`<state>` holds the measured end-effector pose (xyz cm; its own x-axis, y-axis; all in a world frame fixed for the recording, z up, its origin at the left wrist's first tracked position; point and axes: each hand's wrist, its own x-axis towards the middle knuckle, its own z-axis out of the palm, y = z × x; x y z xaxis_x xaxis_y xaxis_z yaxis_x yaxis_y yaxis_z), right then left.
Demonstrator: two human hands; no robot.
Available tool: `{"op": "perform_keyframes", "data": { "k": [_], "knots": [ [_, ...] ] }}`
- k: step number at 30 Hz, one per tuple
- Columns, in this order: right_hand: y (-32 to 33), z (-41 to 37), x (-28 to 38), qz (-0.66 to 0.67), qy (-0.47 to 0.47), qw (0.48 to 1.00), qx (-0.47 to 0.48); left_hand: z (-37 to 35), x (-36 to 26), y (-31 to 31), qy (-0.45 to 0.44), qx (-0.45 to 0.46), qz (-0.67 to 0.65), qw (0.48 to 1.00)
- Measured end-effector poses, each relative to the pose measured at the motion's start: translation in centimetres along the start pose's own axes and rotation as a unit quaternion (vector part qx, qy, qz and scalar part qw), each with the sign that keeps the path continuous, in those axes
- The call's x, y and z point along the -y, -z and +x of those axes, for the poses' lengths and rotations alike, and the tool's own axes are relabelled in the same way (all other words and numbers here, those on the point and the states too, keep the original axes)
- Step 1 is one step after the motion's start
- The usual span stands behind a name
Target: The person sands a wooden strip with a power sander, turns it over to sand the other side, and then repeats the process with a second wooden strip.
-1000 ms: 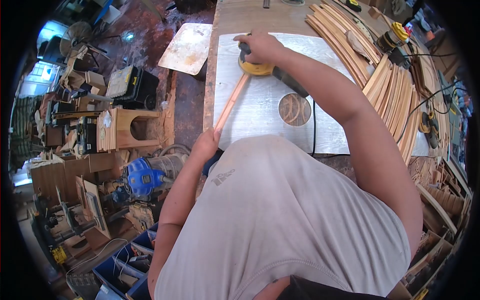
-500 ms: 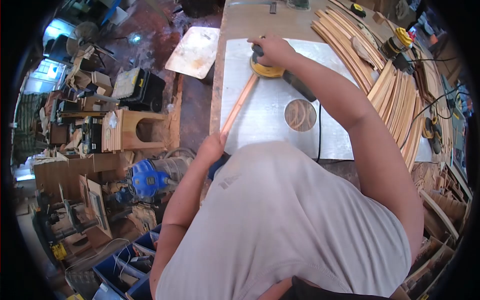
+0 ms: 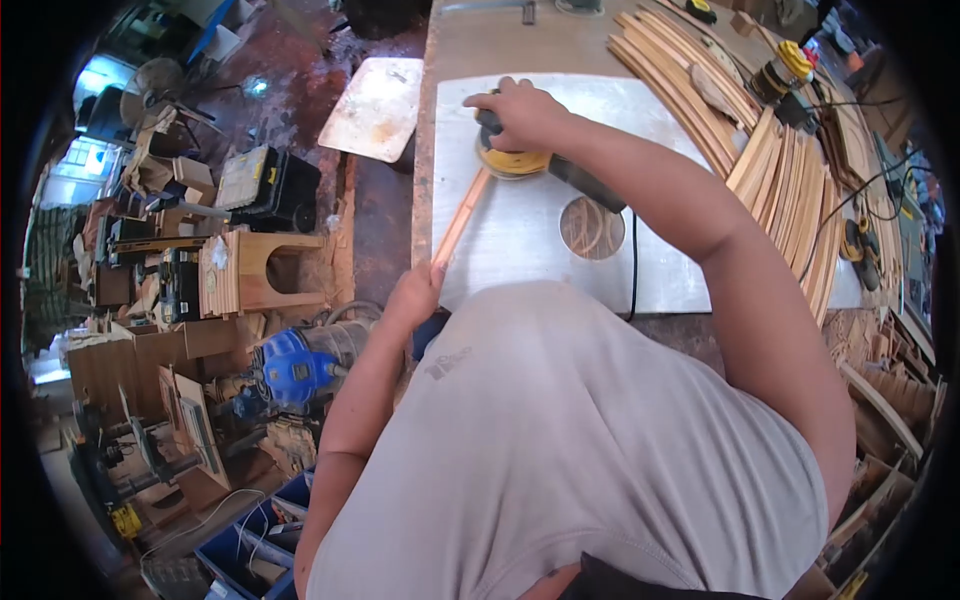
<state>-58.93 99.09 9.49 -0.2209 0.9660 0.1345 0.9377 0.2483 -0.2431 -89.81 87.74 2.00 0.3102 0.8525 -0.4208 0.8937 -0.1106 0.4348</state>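
My right hand [image 3: 522, 115] is wrapped over the top of a yellow and black power sander [image 3: 512, 163], which rests on the far end of a narrow wooden strip [image 3: 462, 217]. My left hand [image 3: 413, 298] grips the near end of that strip, close to the table's left edge. Under both lies a shiny metal sheet [image 3: 655, 265] with a round hole [image 3: 593, 227] in it. A dark dust canister [image 3: 588, 185] sticks out of the sander toward my forearm. The strip's far tip is hidden beneath the sander.
Stacked thin wooden strips [image 3: 790, 195] lie on the right of the table, with another yellow power tool [image 3: 783, 72] behind them. A black cord [image 3: 634, 270] runs toward me. Left of the table stand a white board [image 3: 372, 108], a blue vacuum [image 3: 296, 366] and a toolbox [image 3: 268, 185].
The sander and my right hand have shifted slightly left and toward me relative to the sheet. My left hand keeps its hold on the strip. The whole view has turned a little.
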Motion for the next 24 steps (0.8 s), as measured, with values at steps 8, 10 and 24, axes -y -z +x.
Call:
{"op": "perform_keyframes", "data": {
  "k": [8,10,24],
  "knots": [
    [-1.0,1.3,-1.1,0.010,-0.036,0.999,0.015,0.0,0.0,-0.1,-0.017,-0.019,-0.012,1.000],
    [-0.6,1.4,-1.1,-0.019,-0.025,0.999,0.010,0.1,-0.2,0.0,-0.016,-0.022,-0.010,1.000],
    [-0.5,-0.7,0.8,0.011,0.003,1.000,0.005,0.0,-1.3,-0.4,-0.025,-0.022,-0.027,0.999]
  ]
}}
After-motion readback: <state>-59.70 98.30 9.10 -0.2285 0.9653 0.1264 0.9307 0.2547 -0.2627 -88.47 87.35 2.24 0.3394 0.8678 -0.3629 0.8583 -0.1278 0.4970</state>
